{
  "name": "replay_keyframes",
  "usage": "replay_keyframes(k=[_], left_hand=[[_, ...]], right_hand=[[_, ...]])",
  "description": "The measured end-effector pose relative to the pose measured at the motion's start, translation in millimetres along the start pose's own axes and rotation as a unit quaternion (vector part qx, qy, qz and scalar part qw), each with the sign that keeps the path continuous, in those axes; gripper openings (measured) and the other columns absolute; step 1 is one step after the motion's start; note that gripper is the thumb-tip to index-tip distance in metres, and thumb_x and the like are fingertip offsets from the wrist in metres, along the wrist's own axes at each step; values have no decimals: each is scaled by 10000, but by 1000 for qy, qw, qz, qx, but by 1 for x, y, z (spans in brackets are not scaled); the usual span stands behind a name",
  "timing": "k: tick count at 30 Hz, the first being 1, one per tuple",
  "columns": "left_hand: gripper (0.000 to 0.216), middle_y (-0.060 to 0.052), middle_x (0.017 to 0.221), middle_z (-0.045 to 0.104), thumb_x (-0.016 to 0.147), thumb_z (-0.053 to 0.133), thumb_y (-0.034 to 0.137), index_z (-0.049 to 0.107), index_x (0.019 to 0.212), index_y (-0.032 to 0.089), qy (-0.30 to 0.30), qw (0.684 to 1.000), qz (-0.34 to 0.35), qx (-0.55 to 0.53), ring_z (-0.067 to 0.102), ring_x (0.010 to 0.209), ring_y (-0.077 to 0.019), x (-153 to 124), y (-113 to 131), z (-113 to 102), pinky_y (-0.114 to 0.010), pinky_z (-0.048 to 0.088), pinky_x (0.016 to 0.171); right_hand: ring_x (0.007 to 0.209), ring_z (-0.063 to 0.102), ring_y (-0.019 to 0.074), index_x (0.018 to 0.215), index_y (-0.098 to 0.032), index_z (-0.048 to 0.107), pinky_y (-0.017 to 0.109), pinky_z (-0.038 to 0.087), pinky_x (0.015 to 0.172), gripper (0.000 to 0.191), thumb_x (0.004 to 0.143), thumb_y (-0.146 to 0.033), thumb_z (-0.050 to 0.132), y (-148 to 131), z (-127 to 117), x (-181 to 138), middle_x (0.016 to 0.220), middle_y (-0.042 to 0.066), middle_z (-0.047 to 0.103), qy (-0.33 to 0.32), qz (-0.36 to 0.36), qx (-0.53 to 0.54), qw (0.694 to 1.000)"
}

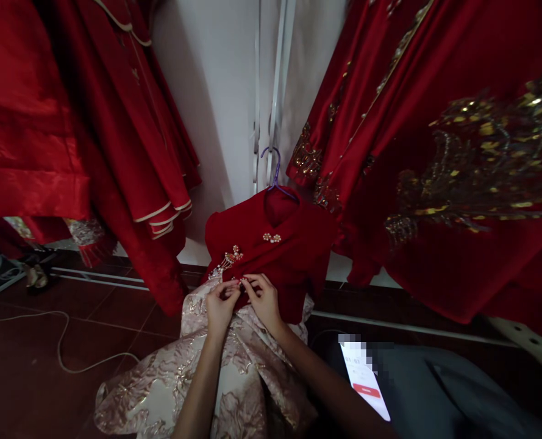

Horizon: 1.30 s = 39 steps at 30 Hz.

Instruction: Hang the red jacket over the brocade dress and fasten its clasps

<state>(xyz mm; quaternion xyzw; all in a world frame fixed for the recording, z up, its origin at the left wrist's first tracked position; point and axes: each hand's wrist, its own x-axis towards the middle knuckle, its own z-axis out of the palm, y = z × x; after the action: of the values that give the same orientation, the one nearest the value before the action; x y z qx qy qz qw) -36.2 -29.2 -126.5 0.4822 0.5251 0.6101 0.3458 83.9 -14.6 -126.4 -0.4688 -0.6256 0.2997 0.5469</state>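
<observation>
I could not make out what sat between the fingertips: both hands met at the lower edge of the dress (298,244) bodice, and the spot was small, dim and covered by the fingers themselves. My left hand (219,308) had its fingers curled in narrow, pinching the red cloth. My right hand (264,299) touched it fingertip to fingertip, thumb and forefinger also closed on that same edge. Both forearms ran out of the bottom of the view.

The dress lay in the middle of the view, its red top against the wall and its skirt (161,378) of pale brocade spread toward me over the floor (24,378). My arms hid the skirt's middle. A purple hanger (275,177) stuck out of the collar, with only its hook and one shoulder showing. A pearl clasp (271,238) sat on the chest, and a gold ornament (231,256) lay just above my left hand.

Left of the dress hung red gowns (115,122), cut off at the top edge. Right of it a larger gown (458,183) with gold embroidery, blurred, filled that side and crowded the dress's sleeve. Behind the dress stood white rack poles (271,79). A white cable (60,341) looped over the floor left of the skirt. Right of the skirt lay a lit phone (366,381), part of its screen blotted out and unreadable.
</observation>
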Motion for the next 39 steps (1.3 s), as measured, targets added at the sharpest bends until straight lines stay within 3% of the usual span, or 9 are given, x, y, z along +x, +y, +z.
replay_keyframes(k=[4,6,11,14,17,20,25,32,39], left_hand=[[177,-46,782,675,687,637,254,656,825,145,-15,1000,10,24,628,707,-146,-1,3,1,-279,517,711],[205,-46,809,653,696,621,240,627,879,148,-8,1000,25,17,614,725,-138,-2,3,2,-260,509,689],[231,-33,861,578,724,558,189,549,954,168,94,992,81,14,555,717,-107,-3,0,0,-215,476,647],[138,-18,811,552,752,534,196,556,885,170,117,986,104,47,531,700,-106,-5,2,-2,-216,460,645],[138,-24,844,553,759,551,216,586,885,171,73,985,126,94,518,680,-107,-5,3,-1,-226,450,627],[152,-29,870,556,763,569,243,612,895,181,38,980,136,137,516,683,-112,-4,2,1,-242,450,640],[196,-40,888,557,761,597,299,626,921,190,32,973,145,177,535,741,-136,-4,-1,1,-268,460,685],[196,-51,895,570,753,605,313,639,899,187,25,969,147,196,552,791,-159,-5,-1,0,-292,463,708],[188,-38,839,616,754,615,324,614,870,177,14,976,144,161,560,726,-141,-4,-6,-1,-272,456,684]], right_hand=[[728,619,154,960,-204,637,232,511,540,257,831,-391,516,-1,-2,4,889,69,627,-10,3,-2,1000],[715,624,148,966,-199,629,231,515,541,253,816,-379,535,-5,-8,9,891,64,638,-45,3,-4,999],[527,601,105,994,-189,617,196,461,413,280,766,-352,596,-28,-51,28,845,39,660,-191,20,-65,979],[487,599,100,1000,-191,614,185,429,374,268,804,-360,543,-43,-79,36,800,27,661,-187,34,-97,977],[540,617,102,980,-195,623,196,472,471,248,815,-358,535,-51,-92,39,784,20,667,-170,13,-116,979],[628,633,115,951,-201,640,220,494,578,208,814,-322,540,-54,-90,38,788,21,681,-165,-8,-138,976],[718,641,143,892,-204,666,263,499,688,159,796,-274,559,-50,-70,32,800,31,698,-204,-20,-147,968],[790,638,145,1004,-171,620,256,507,695,263,777,-302,598,-31,-48,24,866,52,685,-202,-1,-81,976],[755,631,145,936,-161,629,255,502,668,220,782,-315,598,-23,-41,23,840,60,681,-188,5,-72,979]])
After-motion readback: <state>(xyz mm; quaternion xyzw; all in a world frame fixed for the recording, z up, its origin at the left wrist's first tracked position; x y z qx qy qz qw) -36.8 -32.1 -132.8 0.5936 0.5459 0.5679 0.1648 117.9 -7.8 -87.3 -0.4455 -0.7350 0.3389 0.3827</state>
